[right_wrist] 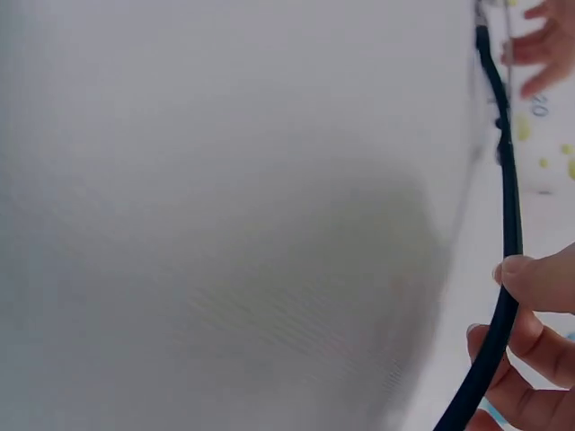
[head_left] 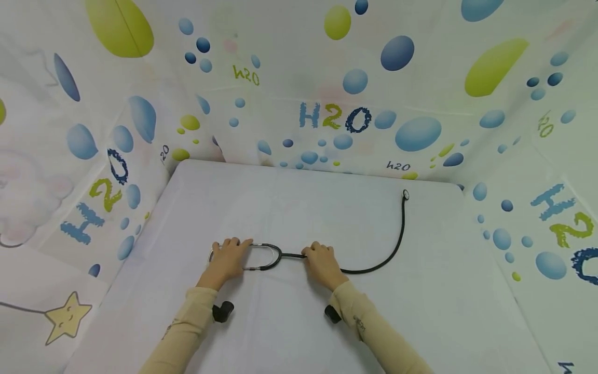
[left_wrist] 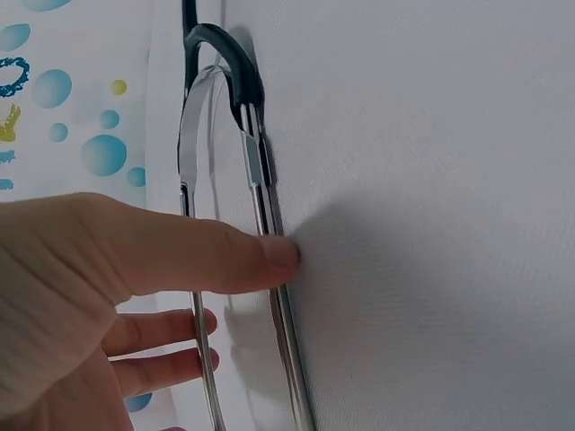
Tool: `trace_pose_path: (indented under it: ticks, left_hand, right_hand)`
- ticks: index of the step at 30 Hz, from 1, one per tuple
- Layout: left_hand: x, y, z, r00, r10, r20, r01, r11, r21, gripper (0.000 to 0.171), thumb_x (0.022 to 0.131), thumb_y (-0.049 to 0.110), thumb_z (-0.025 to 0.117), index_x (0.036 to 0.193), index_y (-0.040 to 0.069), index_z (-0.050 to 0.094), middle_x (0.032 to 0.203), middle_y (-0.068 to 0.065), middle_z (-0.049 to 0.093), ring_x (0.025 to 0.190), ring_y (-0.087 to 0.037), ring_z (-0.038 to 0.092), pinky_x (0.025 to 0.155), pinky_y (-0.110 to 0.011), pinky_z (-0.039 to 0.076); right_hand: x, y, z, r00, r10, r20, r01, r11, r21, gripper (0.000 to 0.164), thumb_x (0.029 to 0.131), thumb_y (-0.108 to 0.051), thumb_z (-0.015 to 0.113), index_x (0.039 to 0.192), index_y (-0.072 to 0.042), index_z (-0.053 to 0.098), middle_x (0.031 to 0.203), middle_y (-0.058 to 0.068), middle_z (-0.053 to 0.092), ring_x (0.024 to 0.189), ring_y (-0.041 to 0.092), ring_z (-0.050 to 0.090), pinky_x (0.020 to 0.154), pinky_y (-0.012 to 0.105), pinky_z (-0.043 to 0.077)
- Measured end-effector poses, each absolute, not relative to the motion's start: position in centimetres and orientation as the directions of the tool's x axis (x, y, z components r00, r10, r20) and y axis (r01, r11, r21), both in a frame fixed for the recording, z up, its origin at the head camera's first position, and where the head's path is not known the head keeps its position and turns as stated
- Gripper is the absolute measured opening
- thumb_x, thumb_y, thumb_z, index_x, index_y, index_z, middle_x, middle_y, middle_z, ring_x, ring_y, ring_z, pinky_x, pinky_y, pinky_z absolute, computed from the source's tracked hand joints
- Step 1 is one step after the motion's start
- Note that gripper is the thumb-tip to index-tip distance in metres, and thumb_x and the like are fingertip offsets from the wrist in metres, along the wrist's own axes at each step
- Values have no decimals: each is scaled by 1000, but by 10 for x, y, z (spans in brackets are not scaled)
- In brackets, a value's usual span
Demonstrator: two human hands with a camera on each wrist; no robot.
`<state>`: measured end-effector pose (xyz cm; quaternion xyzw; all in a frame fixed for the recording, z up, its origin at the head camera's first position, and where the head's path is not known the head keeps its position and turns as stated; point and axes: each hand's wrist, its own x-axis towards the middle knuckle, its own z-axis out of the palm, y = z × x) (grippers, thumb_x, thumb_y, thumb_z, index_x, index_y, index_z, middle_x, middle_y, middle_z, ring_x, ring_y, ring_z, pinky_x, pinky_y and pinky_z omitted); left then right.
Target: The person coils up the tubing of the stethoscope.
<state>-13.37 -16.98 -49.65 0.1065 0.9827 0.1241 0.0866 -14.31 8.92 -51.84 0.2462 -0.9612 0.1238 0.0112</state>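
In large letters, "H2O" (head_left: 333,115) is printed on the patterned back sheet (head_left: 280,93) and repeated on the left sheet (head_left: 32,114) and the right sheet (head_left: 556,161). Smaller "h2o" (head_left: 245,75) prints are scattered among them. On the right sleeve (head_left: 383,340), a dark mark is borne, possibly lettering, too blurred to be read.

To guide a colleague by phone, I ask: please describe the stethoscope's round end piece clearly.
On the white table, follow the black tube from the right hand toward the far edge. At its tip lies the round end piece: a small disc with a pale face, unlike the black tube.
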Motion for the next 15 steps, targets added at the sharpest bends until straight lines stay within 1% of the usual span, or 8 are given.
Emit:
trace_pose_path:
  ticks: [3,7,11,15]
  left_hand:
    - [-132,-166,-495,-964,229,-133,187,943,274,71,66,-1,75,132,6,51,113,-22,53,110,-42,46,90,-64,27]
    - [-130,-159,-496,-966,228,-118,187,939,288,73,67,11,78,133,2,48,112,-21,54,107,-39,48,88,-60,32]
    - [-127,-144,-501,-971,231,-61,203,931,304,74,71,18,76,135,-1,44,110,-21,55,101,-37,53,81,-54,40]
    - [-123,-129,-508,-977,205,52,210,919,334,69,70,17,73,131,-2,45,104,-20,57,93,-35,56,74,-50,45]
  right_hand:
    - [-146,94,-510,-889,-446,108,-458,852,-252,15,90,-7,61,104,-6,67,93,8,58,79,23,58,78,42,43]
    - [-151,103,-495,-881,-425,210,-470,836,-282,13,89,-6,63,101,-5,68,91,9,57,76,23,59,72,40,46]
    - [-155,113,-479,-834,-417,362,-527,797,-295,10,87,0,64,97,1,67,88,12,55,73,23,57,64,34,48]
    - [-160,120,-465,-780,-404,478,-577,761,-298,9,87,4,62,96,4,65,89,15,55,73,24,56,64,32,49]
